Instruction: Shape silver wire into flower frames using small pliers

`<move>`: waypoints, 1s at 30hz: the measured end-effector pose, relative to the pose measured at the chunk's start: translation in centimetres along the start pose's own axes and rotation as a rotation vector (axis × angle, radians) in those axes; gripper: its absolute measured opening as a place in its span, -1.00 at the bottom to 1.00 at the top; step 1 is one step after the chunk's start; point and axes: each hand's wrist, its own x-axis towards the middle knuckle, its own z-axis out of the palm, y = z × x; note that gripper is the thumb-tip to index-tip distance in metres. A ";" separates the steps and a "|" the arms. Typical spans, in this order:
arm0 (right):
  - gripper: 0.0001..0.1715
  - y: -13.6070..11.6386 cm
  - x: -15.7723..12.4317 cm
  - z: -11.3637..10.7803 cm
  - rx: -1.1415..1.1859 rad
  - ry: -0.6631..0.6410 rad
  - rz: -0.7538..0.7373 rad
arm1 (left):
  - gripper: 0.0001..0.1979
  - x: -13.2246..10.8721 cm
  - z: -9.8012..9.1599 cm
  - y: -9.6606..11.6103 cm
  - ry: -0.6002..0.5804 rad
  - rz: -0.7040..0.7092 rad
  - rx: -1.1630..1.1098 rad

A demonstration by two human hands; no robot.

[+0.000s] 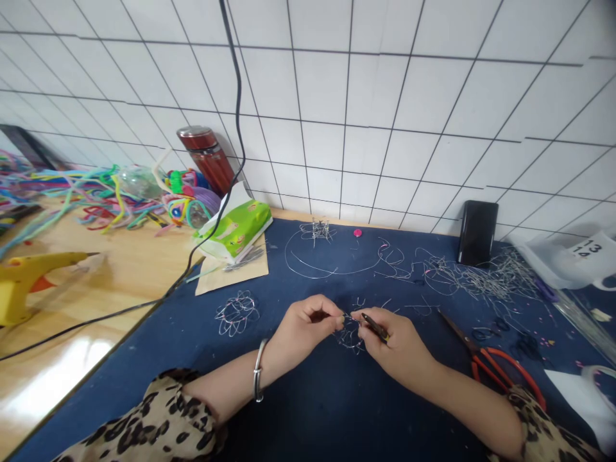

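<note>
My left hand [310,324] is closed in a pinch on a bent wire piece [350,339], thin and silvery, formed into loops. My right hand [392,343] meets it from the other side, fingertips at the same wire. Tucked in the right hand is a small dark hand tool [375,326] with a yellowish end; its working tip is hidden by the fingers. Both hands hover low over the dark blue mat [298,398]. Left of them lies a looped wire flower shape [237,313] with small pink specks.
Loose wire [481,279] tangles on the right near a black phone [478,232]. Red-handled scissors [500,369] lie by my right forearm. A tissue pack [240,226], a red flask [206,157], pipe cleaners [110,199] and a yellow glue gun [29,279] are left. A black cable [239,109] hangs down.
</note>
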 end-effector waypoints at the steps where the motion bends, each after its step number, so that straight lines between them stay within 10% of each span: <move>1: -0.68 0.1 0.0 0.0 -0.008 0.003 -0.014 | -0.95 0.0 0.0 0.0 0.001 0.017 0.029; 16: -0.67 1.0 -0.1 0.4 -0.131 -0.037 -0.110 | -0.79 0.3 -0.7 0.1 -0.077 0.259 0.456; 30: -0.76 1.1 1.0 -1.0 -0.121 -0.049 0.028 | -0.91 0.8 -0.9 -0.2 -0.161 -0.049 0.027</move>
